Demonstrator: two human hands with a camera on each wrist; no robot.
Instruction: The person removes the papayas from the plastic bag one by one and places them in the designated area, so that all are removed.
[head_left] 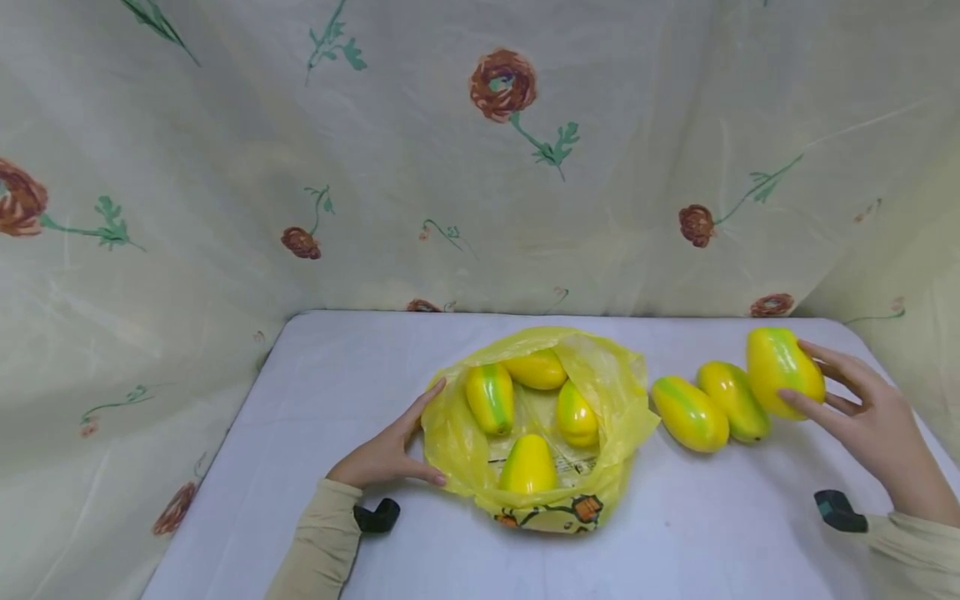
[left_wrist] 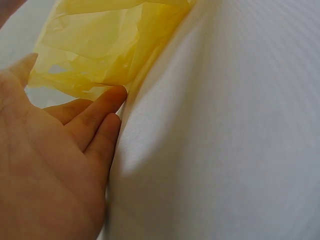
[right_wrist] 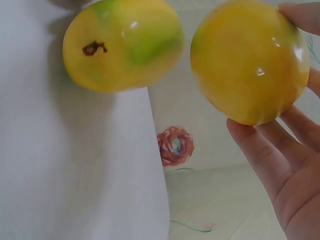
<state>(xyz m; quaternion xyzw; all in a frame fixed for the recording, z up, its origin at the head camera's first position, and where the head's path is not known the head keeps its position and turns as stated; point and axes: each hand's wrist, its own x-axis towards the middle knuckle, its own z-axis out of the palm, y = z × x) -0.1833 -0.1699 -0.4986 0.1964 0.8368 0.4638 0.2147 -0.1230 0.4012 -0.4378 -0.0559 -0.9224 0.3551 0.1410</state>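
Left hand (head_left: 386, 450), fingers loosely spread, touches bag (head_left: 457, 442) at its left side, probably steadying the mouth. Right hand (head_left: 873, 417) grips one fruit (head_left: 780, 375) by its fat sides, above table's (head_left: 720, 525) right end. Four fruits (head_left: 528, 467) in bag, two spares (head_left: 690, 414) just right.

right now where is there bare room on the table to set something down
The table is bare left of the yellow bag and left hand, also nearest the person, between bag and right sleeve. It is crowded right of the bag: two loose fruits lie there, beside a third fruit in the right hand.
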